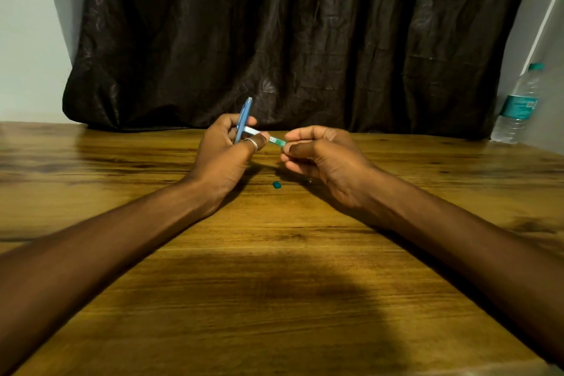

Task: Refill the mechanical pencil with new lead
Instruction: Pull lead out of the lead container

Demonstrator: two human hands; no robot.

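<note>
My left hand (227, 151) grips a blue mechanical pencil (244, 117), which stands nearly upright with its top end above my fingers. The same hand also pinches one end of a thin white and green lead tube (265, 136) that lies almost level between my hands. My right hand (320, 159) pinches the tube's green right end with thumb and fingertips. A small teal cap (276, 184) lies on the wooden table (274, 284) just below and between my hands. No loose lead can be made out.
A dark crumpled curtain (305, 40) hangs behind the table's far edge. A clear water bottle (518, 107) with a teal cap and label stands at the far right by the wall. My forearms rest across the table.
</note>
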